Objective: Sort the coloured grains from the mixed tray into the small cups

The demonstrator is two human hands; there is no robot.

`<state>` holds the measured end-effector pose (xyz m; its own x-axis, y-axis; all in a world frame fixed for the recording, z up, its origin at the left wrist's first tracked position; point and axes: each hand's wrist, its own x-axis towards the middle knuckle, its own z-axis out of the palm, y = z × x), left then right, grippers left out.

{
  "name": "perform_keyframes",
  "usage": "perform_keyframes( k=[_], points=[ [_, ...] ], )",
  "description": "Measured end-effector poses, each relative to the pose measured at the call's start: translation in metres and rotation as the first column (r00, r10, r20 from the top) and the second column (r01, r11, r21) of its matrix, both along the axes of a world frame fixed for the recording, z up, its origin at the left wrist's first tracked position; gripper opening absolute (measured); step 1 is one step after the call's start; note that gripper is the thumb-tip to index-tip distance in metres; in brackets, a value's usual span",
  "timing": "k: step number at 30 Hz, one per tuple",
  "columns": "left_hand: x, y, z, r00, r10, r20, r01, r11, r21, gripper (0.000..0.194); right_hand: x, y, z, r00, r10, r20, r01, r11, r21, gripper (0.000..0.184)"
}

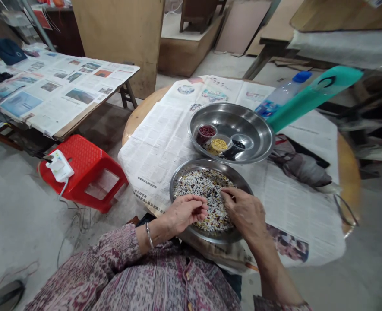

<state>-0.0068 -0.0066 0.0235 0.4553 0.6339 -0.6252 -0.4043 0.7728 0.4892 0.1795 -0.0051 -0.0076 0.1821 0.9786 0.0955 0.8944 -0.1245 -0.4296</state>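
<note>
A steel basin (175,179) holds a mix of white grains with yellow, dark red and black beans. My left hand (187,211) hovers over its left side, fingers curled in with the thumb against them; whatever lies inside is hidden. Over the right side, my right hand (245,212) has its thumb and fingertips pinched at the surface of the grain mix (206,190). Just behind is a larger steel bowl (258,125) with three clear cups: one of dark red beans (206,131), one of yellow beans (219,144), one of black beans (238,144).
Newspaper (155,142) covers the round table (351,172). A water bottle (283,95), a long green object (317,97) and a folded grey umbrella (301,166) lie right of the bowl. Leftward stand a red stool (90,160) bearing a power strip (59,166), and another newspaper-covered table (58,93).
</note>
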Motion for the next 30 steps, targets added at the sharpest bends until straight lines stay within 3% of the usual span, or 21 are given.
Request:
perform_keyframes(
  k=[4, 5, 7, 10, 12, 14, 21, 24, 28, 30],
  points=[
    [0.003, -0.001, 0.001, 1.0, 0.016, 0.014, -0.015, 1.0, -0.019, 0.012, 0.004, -0.005, 0.005, 0.957, -0.115, -0.268, 0.1, 0.993, -0.068, 0.033],
    [0.004, -0.001, 0.001, 1.0, 0.015, 0.018, -0.015, 1.0, -0.025, 0.012, 0.005, -0.005, 0.007, 0.907, -0.15, -0.393, 0.116, 0.987, -0.108, 0.033],
    [0.004, -0.001, 0.002, 1.0, 0.015, 0.019, -0.014, 0.999, -0.042, 0.016, 0.004, -0.005, 0.012, 0.73, -0.225, -0.646, 0.121, 0.972, -0.202, 0.037],
    [0.005, -0.001, 0.0, 0.999, 0.038, 0.031, -0.036, 0.997, -0.067, 0.019, 0.003, -0.006, 0.019, 0.46, -0.273, -0.845, 0.065, 0.959, -0.275, 0.042],
    [0.007, -0.001, -0.002, 0.997, 0.052, 0.06, -0.048, 0.997, -0.068, 0.017, 0.001, -0.008, 0.022, 0.378, -0.274, -0.884, 0.022, 0.958, -0.287, 0.044],
    [0.008, -0.001, -0.003, 0.995, 0.047, 0.084, -0.042, 0.997, -0.064, 0.015, -0.001, -0.01, 0.026, 0.351, -0.265, -0.898, -0.01, 0.958, -0.286, 0.045],
    [0.011, -0.001, 0.0, 0.991, 0.005, 0.132, 0.008, 0.995, -0.102, 0.02, -0.018, -0.019, 0.036, 0.398, -0.254, -0.882, -0.072, 0.949, -0.306, 0.046],
    [0.01, -0.002, -0.001, 0.991, 0.033, 0.129, -0.023, 0.996, -0.083, 0.02, -0.025, -0.022, 0.038, 0.514, -0.162, -0.842, -0.131, 0.956, -0.264, 0.046],
    [0.009, -0.002, -0.006, 0.987, 0.057, 0.149, -0.044, 0.995, -0.091, 0.023, -0.029, -0.027, 0.037, 0.7, 0.056, -0.712, -0.253, 0.952, -0.174, 0.038],
    [0.009, -0.001, -0.007, 0.986, 0.064, 0.153, -0.047, 0.992, -0.113, 0.022, -0.024, -0.026, 0.033, 0.756, 0.074, -0.65, -0.218, 0.965, -0.144, 0.038]
  ],
)
